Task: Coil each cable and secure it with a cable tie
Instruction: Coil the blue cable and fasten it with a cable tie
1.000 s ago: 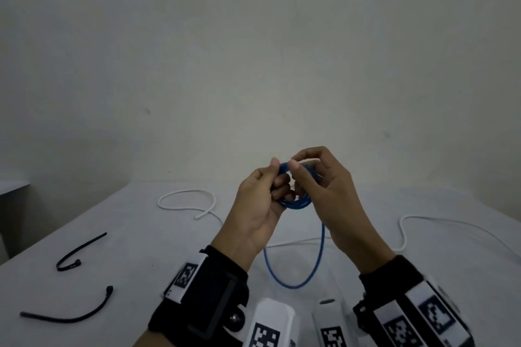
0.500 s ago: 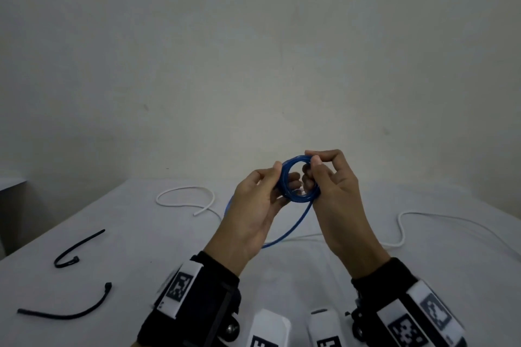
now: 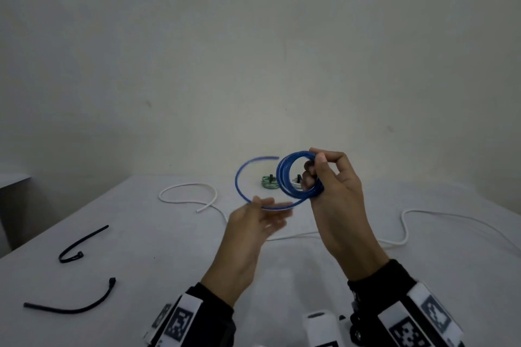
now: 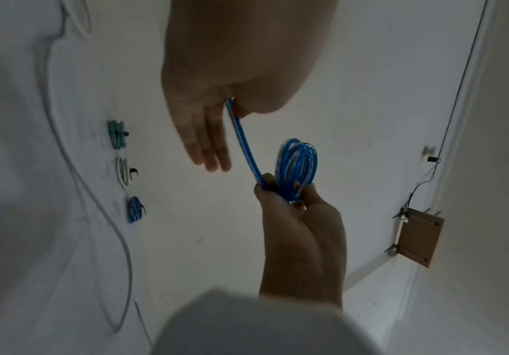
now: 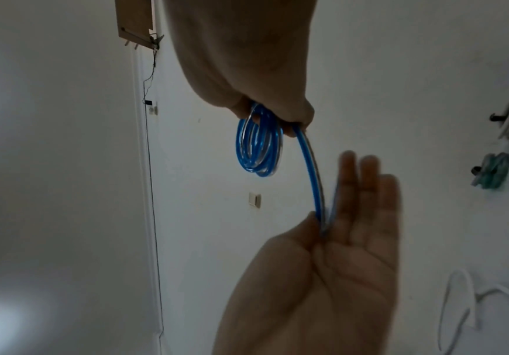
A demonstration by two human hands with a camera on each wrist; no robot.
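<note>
My right hand holds up a small coil of blue cable, pinched between thumb and fingers; in the right wrist view the blue coil hangs below that pinch. The cable's free tail arcs out to the left and up, ending in the air. My left hand, blurred, is lower left of the coil. Its fingers are straight, and the tail passes between its thumb and forefinger. Two black cable ties lie at the table's left.
A long loose white cable winds across the white table to the right side. Tied coils lie at the far edge: green, white and blue. A wall rises behind the table.
My left hand has left the coil and moved down and left along the tail. The tail now arcs up at the left. My right hand alone keeps the coil.
</note>
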